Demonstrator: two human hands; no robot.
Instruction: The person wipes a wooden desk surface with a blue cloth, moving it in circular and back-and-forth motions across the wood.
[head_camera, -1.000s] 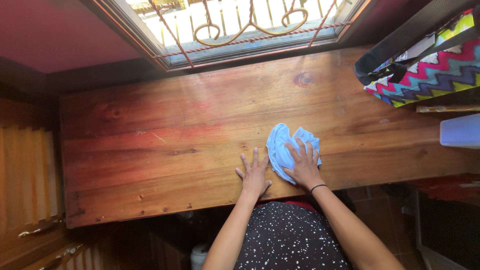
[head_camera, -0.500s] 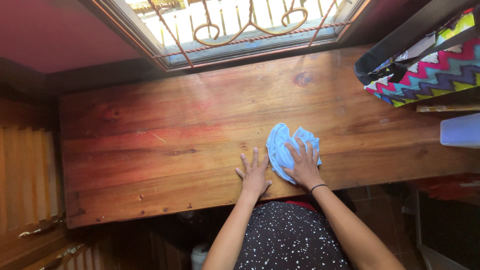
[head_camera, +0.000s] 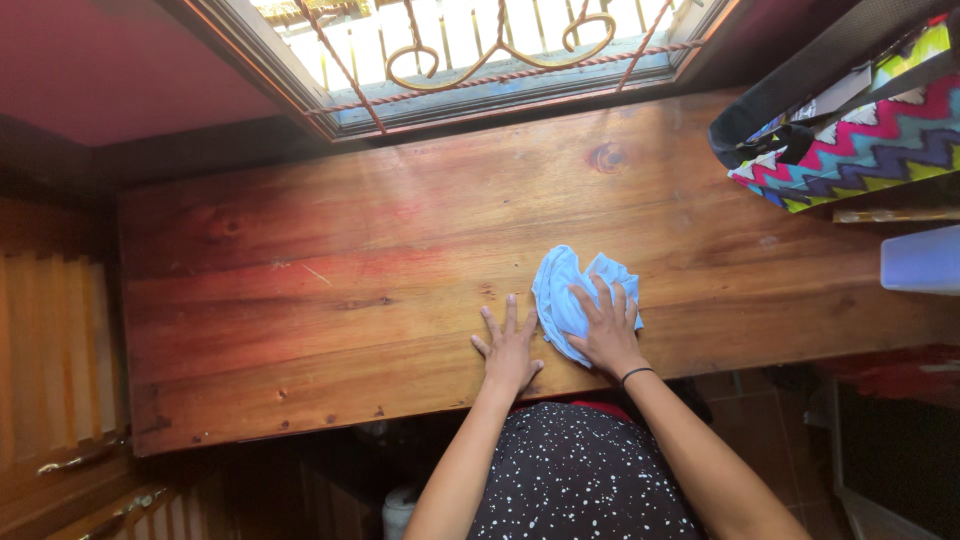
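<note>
A crumpled light blue cloth lies on the wooden table near its front edge. My right hand presses flat on the cloth's lower right part, fingers spread, a black band on the wrist. Just left of the cloth, my left hand rests palm down on the bare wood with fingers apart, holding nothing.
A bag with a colourful zigzag pattern sits at the table's far right, with a pale translucent container below it. A window with a curled metal grille runs along the back edge. Wooden slats stand at the left.
</note>
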